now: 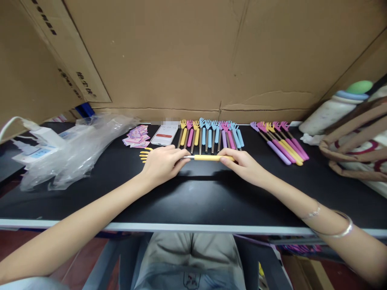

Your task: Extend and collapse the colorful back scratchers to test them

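Note:
A yellow back scratcher [208,158] is held level above the black table, one hand at each end. Its claw head pokes out left of my left hand [165,162], which is closed around the upper part of the metal shaft. My right hand [242,163] pinches the far end of the yellow handle between thumb and fingers. Just behind the hands lies a row of back scratcher heads with metal tubes and loose handles [209,138] in yellow, pink, blue and purple. Palms and some fingertips are hidden.
Clear plastic bags [75,149] cover part of a power strip [42,149] at left. Small printed packets [136,137] lie beside a phone [165,135]. Several back scratchers [286,147] lie at right, near a bottle [329,110] and a bag [356,149]. Cardboard [193,56] walls the back.

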Motion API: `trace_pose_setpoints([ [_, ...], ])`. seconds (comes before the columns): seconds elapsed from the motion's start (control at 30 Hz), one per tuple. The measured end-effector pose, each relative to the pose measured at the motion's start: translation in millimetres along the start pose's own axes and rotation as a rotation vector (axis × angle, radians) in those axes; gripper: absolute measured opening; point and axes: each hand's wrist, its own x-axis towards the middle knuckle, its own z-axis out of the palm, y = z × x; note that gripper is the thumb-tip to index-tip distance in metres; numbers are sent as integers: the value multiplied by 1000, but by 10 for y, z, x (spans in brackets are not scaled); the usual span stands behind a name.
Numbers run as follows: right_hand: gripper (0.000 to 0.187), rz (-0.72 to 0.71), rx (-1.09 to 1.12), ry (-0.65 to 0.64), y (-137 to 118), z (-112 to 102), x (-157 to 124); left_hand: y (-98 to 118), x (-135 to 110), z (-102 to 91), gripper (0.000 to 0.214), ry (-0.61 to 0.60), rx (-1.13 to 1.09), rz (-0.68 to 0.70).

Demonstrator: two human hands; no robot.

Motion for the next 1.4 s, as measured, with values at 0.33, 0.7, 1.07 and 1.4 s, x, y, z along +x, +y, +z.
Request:
trace_pose_setpoints([
  [0.33, 33, 36, -184, 114, 29, -139, -14, -196, 73, -173, 30, 31, 72, -87],
  [0.7, 29, 0, -180, 189, 114, -330, -12, -321, 82, -218, 35, -35, -170, -397],
  [1.07, 29, -13, -91, 118, 171, -384, 6, -372, 47, -144, 33, 58, -393, -282],
  [1.4, 27, 7, 12, 81, 202, -277, 0, -358, 41, -179, 24, 121, -376, -208],
])
